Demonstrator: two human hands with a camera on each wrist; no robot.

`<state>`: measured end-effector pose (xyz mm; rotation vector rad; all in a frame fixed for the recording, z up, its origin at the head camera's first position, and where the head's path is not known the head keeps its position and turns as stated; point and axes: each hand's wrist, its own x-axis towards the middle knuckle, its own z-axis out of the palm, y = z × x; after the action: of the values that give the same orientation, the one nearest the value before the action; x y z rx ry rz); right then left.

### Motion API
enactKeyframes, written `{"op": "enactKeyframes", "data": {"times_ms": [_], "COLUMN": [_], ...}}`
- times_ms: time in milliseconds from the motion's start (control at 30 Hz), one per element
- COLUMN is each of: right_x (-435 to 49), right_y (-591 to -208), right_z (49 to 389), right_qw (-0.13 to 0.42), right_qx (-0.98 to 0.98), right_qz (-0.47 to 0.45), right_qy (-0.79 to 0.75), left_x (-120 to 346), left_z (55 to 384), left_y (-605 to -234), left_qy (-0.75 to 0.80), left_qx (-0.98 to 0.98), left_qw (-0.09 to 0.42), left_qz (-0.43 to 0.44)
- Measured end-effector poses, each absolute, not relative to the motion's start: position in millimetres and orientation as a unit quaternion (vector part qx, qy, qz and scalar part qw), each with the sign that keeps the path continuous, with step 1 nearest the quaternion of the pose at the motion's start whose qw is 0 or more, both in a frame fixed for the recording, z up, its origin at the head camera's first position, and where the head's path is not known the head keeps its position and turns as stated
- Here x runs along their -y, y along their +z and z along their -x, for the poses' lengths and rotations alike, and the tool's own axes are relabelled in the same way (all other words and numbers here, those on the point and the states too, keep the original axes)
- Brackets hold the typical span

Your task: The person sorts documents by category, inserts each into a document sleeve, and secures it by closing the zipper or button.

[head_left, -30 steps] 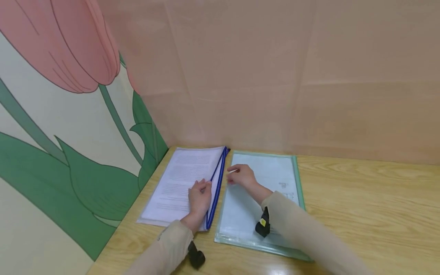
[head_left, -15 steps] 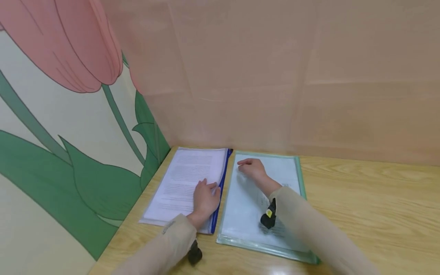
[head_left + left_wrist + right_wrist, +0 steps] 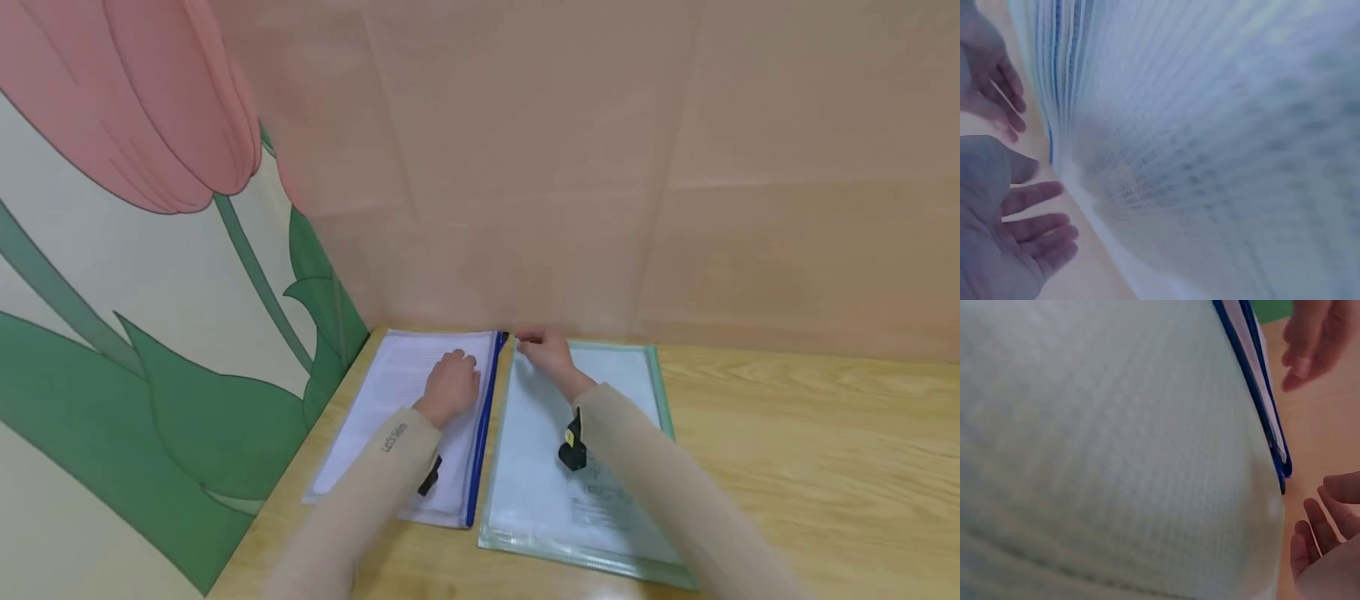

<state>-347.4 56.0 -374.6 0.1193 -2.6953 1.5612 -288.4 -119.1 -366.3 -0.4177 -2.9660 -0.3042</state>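
A clear zip document bag (image 3: 390,400) with printed sheets inside and a blue zip edge (image 3: 482,433) lies at the left of the table. My left hand (image 3: 452,387) is over its right half, with loosely bent fingers and nothing held in the left wrist view. My right hand (image 3: 547,352) is above the far left corner of a green-edged document bag (image 3: 540,467), near the far end of the blue edge. In the right wrist view, my right hand (image 3: 1329,540) has relaxed, spread fingers and holds nothing. Two blue strips (image 3: 1254,381) show there with white between them.
Both bags lie side by side on the wooden table (image 3: 810,467), a narrow strip apart. A wall with a tulip painting (image 3: 225,400) borders the left side. A beige cloth (image 3: 525,167) stands behind the table's far edge.
Both hands have moved toward the far side of the table. My left hand has left the blue edge, whose strips stood apart earlier and look closer together now in the head view.
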Motion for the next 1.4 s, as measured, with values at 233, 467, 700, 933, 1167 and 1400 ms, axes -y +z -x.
{"op": "enactKeyframes", "data": {"times_ms": [233, 467, 700, 933, 1167, 1400], "right_x": [-51.0, -63.3, -58.7, -55.9, -58.3, -47.2], "right_y": [-379.8, -457.9, -505.2, -462.4, -500.9, -450.1], "right_z": [357.9, 437.3, 494.1, 459.1, 497.9, 454.9], "right_qw": [0.021, 0.104, 0.091, 0.047, 0.117, 0.100], "right_qx": [0.878, 0.860, 0.874, 0.886, 0.906, 0.939], "right_qz": [-0.069, -0.212, -0.292, -0.282, -0.266, -0.221], "right_qy": [0.474, 0.453, 0.378, 0.366, 0.308, 0.243], "left_x": [115.6, 107.7, 108.3, 111.3, 111.3, 114.8], "left_z": [319.2, 323.2, 321.9, 317.2, 317.7, 319.0], "left_y": [-380.9, -374.7, -370.2, -368.9, -364.1, -364.1], "left_qy": [-0.113, -0.099, -0.116, -0.144, -0.132, -0.139], "left_qx": [0.981, 0.987, 0.986, 0.977, 0.977, 0.976], "left_qw": [0.076, -0.003, -0.080, -0.137, -0.147, -0.149], "left_qz": [0.141, 0.124, 0.092, 0.080, 0.083, 0.074]}}
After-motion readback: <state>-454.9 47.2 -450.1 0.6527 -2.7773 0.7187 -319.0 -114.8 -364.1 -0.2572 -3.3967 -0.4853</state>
